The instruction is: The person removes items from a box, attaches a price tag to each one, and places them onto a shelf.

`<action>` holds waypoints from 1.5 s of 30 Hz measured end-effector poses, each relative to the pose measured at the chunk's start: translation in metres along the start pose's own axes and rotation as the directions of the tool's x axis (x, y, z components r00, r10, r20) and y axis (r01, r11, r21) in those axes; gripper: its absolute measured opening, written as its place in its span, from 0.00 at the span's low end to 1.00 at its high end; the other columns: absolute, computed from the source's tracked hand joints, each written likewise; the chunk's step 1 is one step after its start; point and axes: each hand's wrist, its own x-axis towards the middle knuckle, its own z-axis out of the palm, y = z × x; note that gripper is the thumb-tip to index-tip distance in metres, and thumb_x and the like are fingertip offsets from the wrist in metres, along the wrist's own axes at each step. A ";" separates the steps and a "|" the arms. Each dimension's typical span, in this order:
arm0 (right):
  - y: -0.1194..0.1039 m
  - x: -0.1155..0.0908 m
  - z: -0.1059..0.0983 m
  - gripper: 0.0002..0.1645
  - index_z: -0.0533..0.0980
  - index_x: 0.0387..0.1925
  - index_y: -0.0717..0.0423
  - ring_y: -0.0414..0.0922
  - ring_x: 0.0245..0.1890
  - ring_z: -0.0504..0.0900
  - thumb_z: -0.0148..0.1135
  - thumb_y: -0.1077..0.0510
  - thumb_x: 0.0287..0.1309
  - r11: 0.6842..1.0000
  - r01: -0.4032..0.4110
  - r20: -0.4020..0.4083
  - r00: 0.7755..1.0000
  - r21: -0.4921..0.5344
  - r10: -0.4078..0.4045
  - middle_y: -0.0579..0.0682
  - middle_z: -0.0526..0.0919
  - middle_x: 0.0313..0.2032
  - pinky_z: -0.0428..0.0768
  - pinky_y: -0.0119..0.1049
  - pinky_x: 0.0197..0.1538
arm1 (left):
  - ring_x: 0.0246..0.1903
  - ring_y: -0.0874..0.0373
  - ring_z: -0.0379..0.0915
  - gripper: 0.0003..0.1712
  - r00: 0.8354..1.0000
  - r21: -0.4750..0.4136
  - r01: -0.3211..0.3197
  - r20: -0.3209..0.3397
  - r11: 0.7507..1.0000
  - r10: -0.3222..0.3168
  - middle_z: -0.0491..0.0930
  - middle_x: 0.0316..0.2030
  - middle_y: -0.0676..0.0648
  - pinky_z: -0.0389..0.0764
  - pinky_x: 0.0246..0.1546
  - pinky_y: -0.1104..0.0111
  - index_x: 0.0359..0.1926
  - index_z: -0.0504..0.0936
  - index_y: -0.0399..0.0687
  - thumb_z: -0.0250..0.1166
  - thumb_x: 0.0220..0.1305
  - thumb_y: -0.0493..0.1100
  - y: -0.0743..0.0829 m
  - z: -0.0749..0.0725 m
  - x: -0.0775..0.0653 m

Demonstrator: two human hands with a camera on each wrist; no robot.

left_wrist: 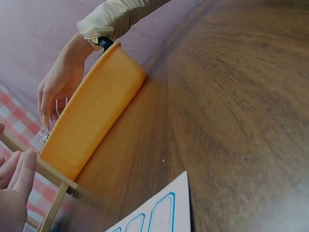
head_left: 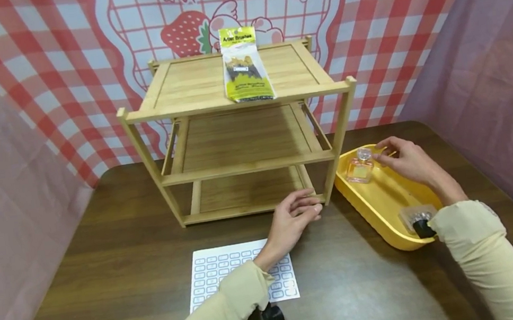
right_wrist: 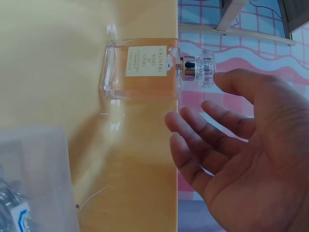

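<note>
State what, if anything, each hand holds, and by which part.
Nothing is held. The right hand has its thumb by the cap of the perfume bottle without gripping it; the left hand is empty beside the rack.

Reaches from near with both arms (head_left: 486, 254), holding left hand (head_left: 290, 222) centrally with fingers (head_left: 296, 195) bent, right hand (head_left: 411, 161) farther right with thumb (right_wrist: 239, 81) apart.

A rectangular clear-glass perfume bottle (right_wrist: 149, 92) with orange liquid and a cream label stands in a glossy yellow plastic tray (right_wrist: 140, 150). Beside the bottle's faceted clear cap is the right hand (right_wrist: 256, 154), its thumb tip at the cap, other fingers loosely bent and apart from the bottle. A translucent plastic box (right_wrist: 36, 145) lies apart from the bottle; behind the bottle hangs pink-and-white patterned cloth (right_wrist: 285, 48).
</note>
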 end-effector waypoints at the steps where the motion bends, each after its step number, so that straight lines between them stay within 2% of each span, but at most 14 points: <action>1: 0.001 0.000 0.001 0.24 0.72 0.59 0.69 0.55 0.42 0.79 0.59 0.52 0.75 1.000 0.001 0.003 1.000 -0.004 -0.001 0.66 0.81 0.47 0.76 0.31 0.35 | 0.51 0.39 0.81 0.25 1.000 -0.001 0.005 -0.002 1.000 -0.005 0.76 0.56 0.23 0.85 0.51 0.62 0.67 0.71 0.27 0.62 0.70 0.27 0.000 0.001 0.001; 5: 0.003 0.000 0.003 0.24 0.72 0.59 0.69 0.58 0.43 0.80 0.59 0.52 0.75 1.000 0.006 0.013 1.000 -0.012 -0.006 0.68 0.81 0.48 0.76 0.34 0.37 | 0.51 0.37 0.81 0.26 1.000 -0.009 0.019 -0.010 1.000 -0.019 0.78 0.54 0.25 0.85 0.50 0.62 0.67 0.71 0.27 0.63 0.70 0.28 -0.002 0.006 0.003; 9: 0.004 0.000 0.005 0.24 0.72 0.59 0.70 0.61 0.46 0.81 0.59 0.53 0.75 1.000 0.015 0.025 1.000 -0.013 -0.015 0.69 0.80 0.49 0.77 0.37 0.41 | 0.50 0.41 0.82 0.26 0.999 -0.029 0.032 -0.019 0.999 -0.032 0.80 0.54 0.28 0.85 0.50 0.63 0.66 0.71 0.26 0.63 0.70 0.28 -0.005 0.012 0.006; 16: 0.003 0.001 0.008 0.22 0.73 0.57 0.71 0.60 0.45 0.81 0.61 0.56 0.74 0.999 0.033 0.034 0.999 -0.008 -0.033 0.68 0.81 0.47 0.77 0.35 0.41 | 0.52 0.37 0.81 0.25 0.998 -0.053 0.053 -0.017 0.997 -0.054 0.78 0.55 0.26 0.85 0.50 0.62 0.66 0.72 0.27 0.63 0.71 0.28 -0.005 0.025 0.010; 21: 0.004 0.002 0.008 0.24 0.72 0.58 0.71 0.60 0.45 0.81 0.61 0.55 0.74 1.000 0.029 0.050 0.998 -0.007 -0.028 0.68 0.81 0.47 0.77 0.37 0.42 | 0.50 0.41 0.82 0.25 0.997 -0.059 0.070 -0.029 0.996 -0.072 0.80 0.54 0.29 0.85 0.49 0.63 0.66 0.72 0.28 0.64 0.70 0.28 -0.007 0.033 0.015; 25: 0.007 0.002 0.006 0.27 0.70 0.60 0.73 0.61 0.46 0.80 0.61 0.54 0.73 1.000 0.017 0.074 0.997 -0.002 -0.017 0.70 0.80 0.48 0.78 0.38 0.41 | 0.48 0.44 0.83 0.25 0.997 -0.087 0.070 -0.035 0.994 -0.073 0.80 0.53 0.27 0.85 0.49 0.62 0.65 0.72 0.25 0.64 0.69 0.26 -0.010 0.040 0.019; 32: 0.008 0.003 0.011 0.28 0.69 0.60 0.74 0.63 0.48 0.80 0.63 0.55 0.72 1.000 0.007 0.100 0.995 0.023 -0.010 0.72 0.80 0.49 0.79 0.39 0.44 | 0.48 0.41 0.83 0.24 0.993 -0.161 0.098 -0.050 0.982 -0.108 0.80 0.51 0.27 0.85 0.48 0.65 0.64 0.71 0.22 0.63 0.68 0.25 -0.016 0.051 0.023; 37: 0.008 0.004 0.014 0.26 0.69 0.58 0.75 0.65 0.48 0.81 0.64 0.58 0.71 1.000 0.021 0.098 0.995 0.019 -0.022 0.72 0.80 0.48 0.80 0.40 0.43 | 0.45 0.48 0.83 0.24 0.991 -0.193 0.101 -0.070 0.976 -0.117 0.81 0.48 0.31 0.86 0.47 0.64 0.64 0.71 0.23 0.63 0.68 0.24 -0.021 0.057 0.025; 41: 0.007 0.005 0.015 0.27 0.69 0.58 0.76 0.66 0.49 0.80 0.64 0.58 0.71 1.000 0.019 0.099 0.995 0.015 -0.020 0.73 0.79 0.50 0.81 0.47 0.47 | 0.43 0.51 0.83 0.24 0.988 -0.210 0.100 -0.091 0.972 -0.122 0.82 0.47 0.32 0.86 0.47 0.65 0.63 0.71 0.22 0.63 0.67 0.23 -0.023 0.060 0.027; 44: 0.006 0.005 0.016 0.28 0.68 0.59 0.77 0.67 0.50 0.80 0.64 0.58 0.72 1.000 0.016 0.102 0.995 0.014 -0.017 0.74 0.79 0.51 0.81 0.53 0.50 | 0.44 0.43 0.83 0.24 0.987 -0.222 0.098 -0.102 0.970 -0.123 0.83 0.45 0.35 0.86 0.46 0.65 0.63 0.71 0.22 0.64 0.67 0.23 -0.023 0.062 0.027; 45: 0.006 0.005 0.016 0.28 0.67 0.60 0.77 0.68 0.51 0.80 0.64 0.58 0.72 1.000 0.016 0.104 0.994 0.016 -0.017 0.74 0.78 0.51 0.81 0.54 0.50 | 0.44 0.43 0.83 0.24 0.986 -0.228 0.099 -0.105 0.969 -0.126 0.83 0.44 0.37 0.86 0.46 0.65 0.62 0.71 0.22 0.64 0.67 0.23 -0.023 0.063 0.028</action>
